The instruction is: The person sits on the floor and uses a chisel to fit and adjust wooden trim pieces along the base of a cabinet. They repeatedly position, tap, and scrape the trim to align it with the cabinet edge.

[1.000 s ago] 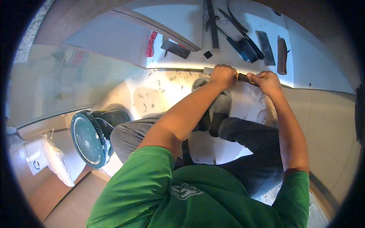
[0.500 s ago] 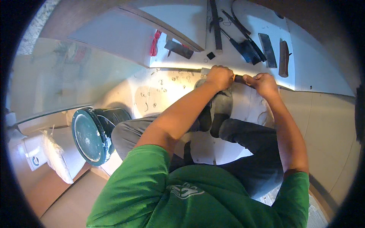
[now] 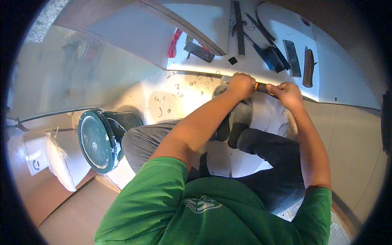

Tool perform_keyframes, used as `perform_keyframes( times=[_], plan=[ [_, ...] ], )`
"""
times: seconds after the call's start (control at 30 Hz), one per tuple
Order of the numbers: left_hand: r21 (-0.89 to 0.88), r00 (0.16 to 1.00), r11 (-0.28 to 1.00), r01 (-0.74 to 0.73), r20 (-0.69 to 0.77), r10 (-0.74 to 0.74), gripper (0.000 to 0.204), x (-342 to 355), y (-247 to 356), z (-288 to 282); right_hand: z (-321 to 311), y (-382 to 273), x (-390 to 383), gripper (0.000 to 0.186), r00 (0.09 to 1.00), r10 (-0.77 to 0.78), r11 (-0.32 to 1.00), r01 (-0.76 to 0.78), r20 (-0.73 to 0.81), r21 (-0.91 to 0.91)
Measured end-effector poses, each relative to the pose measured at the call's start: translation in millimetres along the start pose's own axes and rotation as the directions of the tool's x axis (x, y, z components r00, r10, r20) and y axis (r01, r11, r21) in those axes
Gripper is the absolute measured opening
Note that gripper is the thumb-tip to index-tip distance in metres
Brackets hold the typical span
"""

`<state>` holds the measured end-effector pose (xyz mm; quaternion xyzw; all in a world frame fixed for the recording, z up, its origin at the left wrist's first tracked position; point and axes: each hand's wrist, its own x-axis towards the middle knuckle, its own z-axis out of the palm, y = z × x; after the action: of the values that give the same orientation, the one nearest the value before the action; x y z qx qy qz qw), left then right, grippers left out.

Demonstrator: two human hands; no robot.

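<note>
A pale floor runs under everything, with a long white board (image 3: 343, 87) lying across the top of the view and a second, grey-faced panel (image 3: 134, 32) slanting in from eleven o'clock; curled shavings (image 3: 179, 87) are scattered over the white surface just below the board's near edge. The person sits on the floor in a green shirt (image 3: 212, 208) and grey trousers (image 3: 269, 163), dark-socked feet (image 3: 237, 120) drawn up near the board; both forearms reach toward twelve o'clock. The left hand (image 3: 241, 85) is closed in a fist around the front of a hand tool (image 3: 262, 87), whose metal end juts out at the hand's nine o'clock side along the board's edge; the right hand (image 3: 289, 94) is curled shut on the tool's rear, and an orange-and-black stretch of handle shows between the two hands; the tool lies flat along the board's near edge, at about one o'clock from the picture's centre. On the board beyond the hands lie other tools: a long dark bar (image 3: 239, 26) at twelve o'clock, a blue-handled tool (image 3: 267, 53), a flat grey stone-like block (image 3: 292, 58), a brown wooden piece (image 3: 308, 67) at one o'clock, a small black square (image 3: 232, 61), and a red cord (image 3: 174, 43) beside a grey metal blade (image 3: 199, 51). At nine o'clock a dark green bucket (image 3: 100, 139) lies on its side, its round face paint-smeared; a white plastic bag (image 3: 59, 161) rests just left of it.
</note>
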<state>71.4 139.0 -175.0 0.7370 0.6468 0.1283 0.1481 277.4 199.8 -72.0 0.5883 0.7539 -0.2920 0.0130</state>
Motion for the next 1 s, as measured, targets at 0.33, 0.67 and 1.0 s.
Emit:
perform_keyframes(
  times=[0.33,0.67,1.0],
  plan=[
    [-0.272,0.905,0.939,-0.213,-0.417,0.084,0.044,-61.5,-49.6,-47.9,-72.6,24.7,-3.5,0.060,0.995,0.085,0.995,-0.088,0.055,0.056],
    [0.236,0.996,0.968,-0.087,0.021,0.085,0.055,-134.7,-123.4,-55.3,-109.5,27.2,-14.5,0.063,0.986,0.144,0.982,-0.132,-0.080,0.137],
    [0.211,0.992,0.977,-0.031,-0.116,0.056,0.066,-97.9,-91.4,-36.2,-108.7,27.0,-9.6,0.063,0.986,0.137,0.981,-0.123,-0.090,0.148]
  ],
)
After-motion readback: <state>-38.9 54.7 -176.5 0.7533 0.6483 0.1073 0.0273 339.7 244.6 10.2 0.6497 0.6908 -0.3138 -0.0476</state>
